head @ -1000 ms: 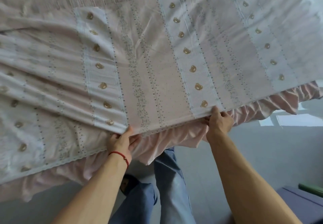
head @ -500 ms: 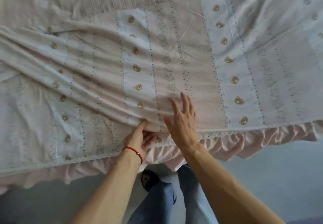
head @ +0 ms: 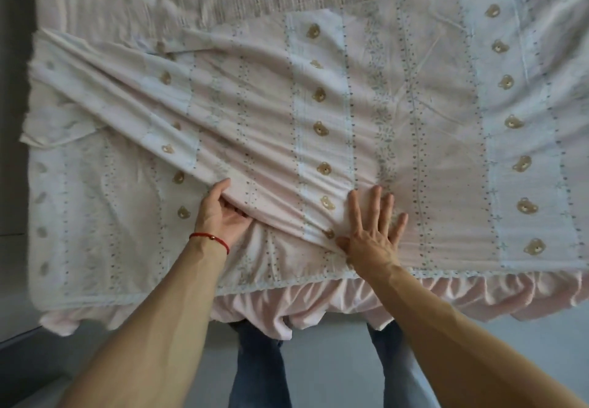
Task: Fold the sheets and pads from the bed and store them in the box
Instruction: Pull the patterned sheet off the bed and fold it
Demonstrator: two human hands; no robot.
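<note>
Sheet (head: 318, 140) ridges run up-left from the gripping left hand (head: 220, 216); the right hand (head: 373, 235) presses flat, fingers spread, just beside it.

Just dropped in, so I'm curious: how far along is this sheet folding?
Early. The bear-print sheet already lies doubled over on the bed, ruffle hanging at the near edge. In hand: the left hand grips a bunched fold while the right hand presses flat on the cloth. Left: smoothing the wrinkles, more folds, then storing; no box is in view.
</note>
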